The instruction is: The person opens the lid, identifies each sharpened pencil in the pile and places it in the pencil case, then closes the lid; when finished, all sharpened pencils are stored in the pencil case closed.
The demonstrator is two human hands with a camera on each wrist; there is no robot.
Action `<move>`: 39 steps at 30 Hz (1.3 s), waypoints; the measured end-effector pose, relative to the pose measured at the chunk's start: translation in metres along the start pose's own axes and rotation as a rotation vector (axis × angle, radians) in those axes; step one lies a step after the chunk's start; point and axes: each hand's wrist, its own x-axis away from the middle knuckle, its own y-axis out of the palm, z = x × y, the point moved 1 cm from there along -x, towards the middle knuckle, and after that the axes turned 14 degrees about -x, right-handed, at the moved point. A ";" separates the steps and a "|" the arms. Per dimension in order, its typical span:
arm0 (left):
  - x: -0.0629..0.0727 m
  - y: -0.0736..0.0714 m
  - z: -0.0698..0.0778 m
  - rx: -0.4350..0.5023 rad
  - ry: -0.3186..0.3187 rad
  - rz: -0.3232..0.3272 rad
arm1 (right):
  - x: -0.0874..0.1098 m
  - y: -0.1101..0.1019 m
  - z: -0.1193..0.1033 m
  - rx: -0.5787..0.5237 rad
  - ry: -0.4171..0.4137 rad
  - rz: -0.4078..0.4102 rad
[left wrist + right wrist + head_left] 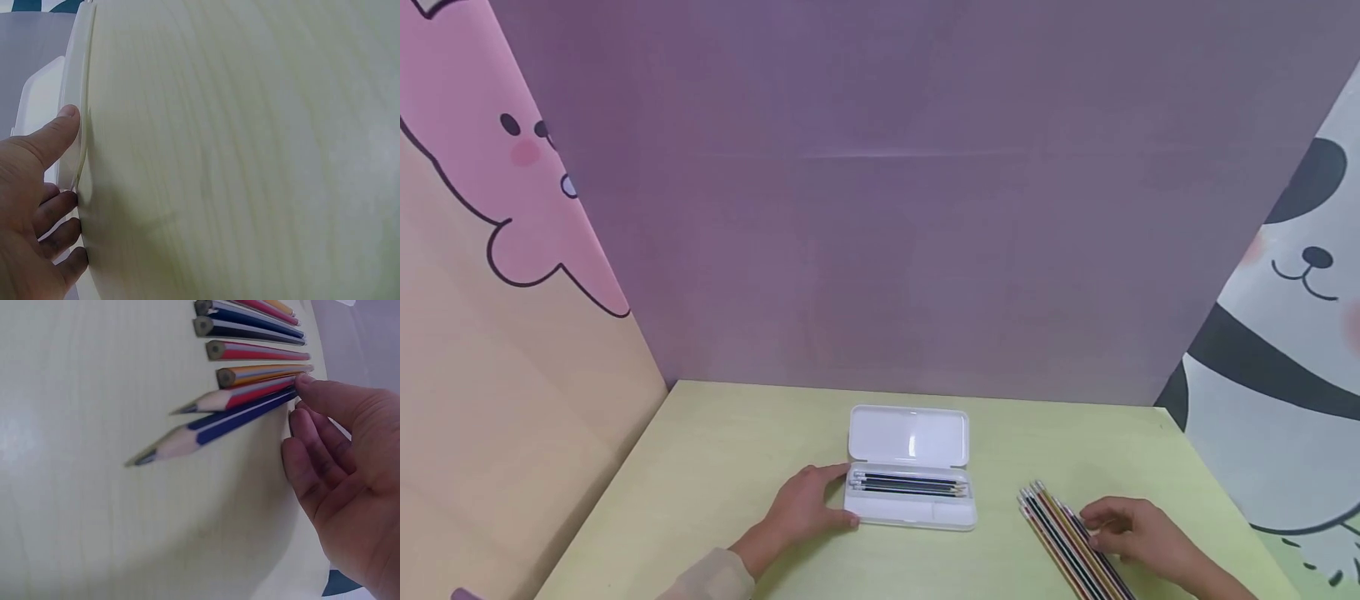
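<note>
A white pencil case (895,510) lies on the table with its lid (898,435) folded back. Several dark pencils (910,485) rest in its rear compartment. My left hand (805,504) holds the case's left end, thumb at the front edge and index finger at the back corner. To the right lies a row of loose pencils in red, yellow, black and blue (1060,533). At the row's right side my right hand (1138,533) pinches a blue pencil (231,419) near its far end. That pencil's sharpened tip points toward me, beside a sharpened red pencil (250,392).
The pale wooden table (760,425) ends at a purple back wall (880,250). A side panel with a pink cartoon figure (550,208) stands at left, one with a panda (1300,350) at right.
</note>
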 end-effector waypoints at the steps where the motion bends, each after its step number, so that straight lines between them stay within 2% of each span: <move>1: 0.000 0.000 0.000 -0.001 -0.003 -0.002 | 0.000 -0.001 0.001 -0.004 0.005 0.002; 9: -0.002 0.002 -0.002 0.002 -0.015 -0.009 | 0.000 -0.006 0.008 -0.031 -0.017 -0.025; 14: -0.001 0.001 -0.001 0.008 -0.015 -0.012 | -0.001 -0.005 0.005 -0.026 -0.064 -0.032; 21: 0.001 -0.002 0.001 0.008 -0.005 -0.008 | -0.003 0.001 -0.001 0.107 -0.144 0.017; 24: 0.001 -0.002 0.001 0.005 -0.007 -0.009 | -0.004 0.004 -0.006 0.145 -0.137 0.040; 32: 0.000 -0.003 0.002 0.008 -0.012 -0.011 | -0.009 0.006 -0.016 0.200 -0.046 0.098; 37: 0.000 -0.003 0.002 -0.001 -0.012 -0.015 | -0.010 0.003 -0.019 0.240 -0.098 0.087; 39: -0.001 -0.003 0.002 -0.004 -0.015 -0.014 | -0.011 0.001 -0.022 0.220 -0.125 0.072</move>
